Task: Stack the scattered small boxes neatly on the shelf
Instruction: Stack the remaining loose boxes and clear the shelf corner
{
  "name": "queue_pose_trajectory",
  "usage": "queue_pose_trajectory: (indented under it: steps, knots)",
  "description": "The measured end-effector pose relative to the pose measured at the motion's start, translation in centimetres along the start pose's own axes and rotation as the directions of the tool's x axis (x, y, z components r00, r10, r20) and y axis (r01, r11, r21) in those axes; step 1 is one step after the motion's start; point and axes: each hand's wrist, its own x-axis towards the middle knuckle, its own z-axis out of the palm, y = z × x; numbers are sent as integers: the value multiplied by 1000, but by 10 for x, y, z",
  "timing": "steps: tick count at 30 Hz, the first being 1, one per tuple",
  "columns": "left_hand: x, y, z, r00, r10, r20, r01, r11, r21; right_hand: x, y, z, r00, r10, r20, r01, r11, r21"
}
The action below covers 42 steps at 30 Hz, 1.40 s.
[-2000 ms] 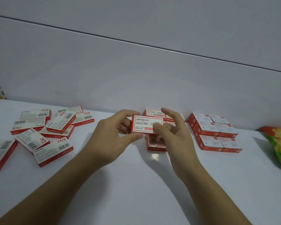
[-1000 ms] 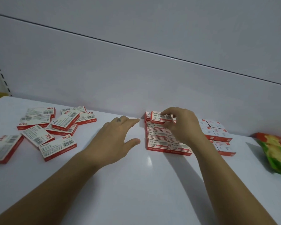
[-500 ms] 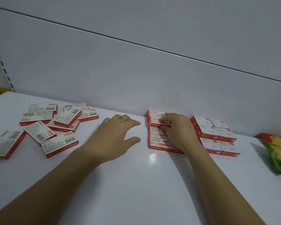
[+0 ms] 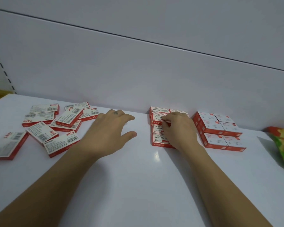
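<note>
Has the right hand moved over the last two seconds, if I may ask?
Yes. The right hand went forward and down onto the neat staple-box stack against the back wall.

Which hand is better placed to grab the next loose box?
Left, probably. The left hand is open and empty, right beside the loose boxes, while the right hand grips the top box of the neat stack, farther away.

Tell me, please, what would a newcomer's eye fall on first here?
The left hand is spread open over the middle of the white shelf, and the right hand lies on a neat block of red-and-white boxes against the back wall. Left of them sprawls a loose heap of the same boxes; a second tidy stack sits to the right.
</note>
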Motion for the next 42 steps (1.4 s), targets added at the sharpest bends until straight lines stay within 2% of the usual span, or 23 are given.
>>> queue_pose_trajectory:
  steps: [5,7,11,14,19,26,32,36,38,42]
  knots:
    - [-1,1,0,1000,-5,2,5,1000,12,-8,-5,-5,999,-2,39,4,998,-56]
    - [-1,0,-2,1000,0,-8,0,1000,5,-10,-10,-10,999,-19,34,19,1000,-21]
    - [3,-4,-17,999,6,-42,-3,997,73,-12,-31,-20,992,-123,6,122,991,61]
    - [3,-7,-34,997,2,-76,7,994,108,-14,-46,-28,978,-207,36,204,976,76]
    - [-25,-28,-62,997,-35,-72,49,977,208,-16,-77,-39,924,-365,115,352,928,120]
    - [-89,-66,-78,947,-317,-54,321,918,232,-30,-141,-21,799,-545,255,515,838,178]
    - [-127,-75,-77,926,-366,-95,378,906,189,-39,-183,7,727,-633,267,607,774,181]
    - [-138,-77,-78,916,-385,-110,399,899,180,-41,-192,20,653,-711,263,679,702,215]
    - [-140,-77,-76,914,-389,-117,405,898,173,-39,-192,23,650,-715,257,686,698,207]
    - [-133,-72,-71,923,-375,-93,385,908,164,-34,-187,20,687,-662,299,617,749,240]
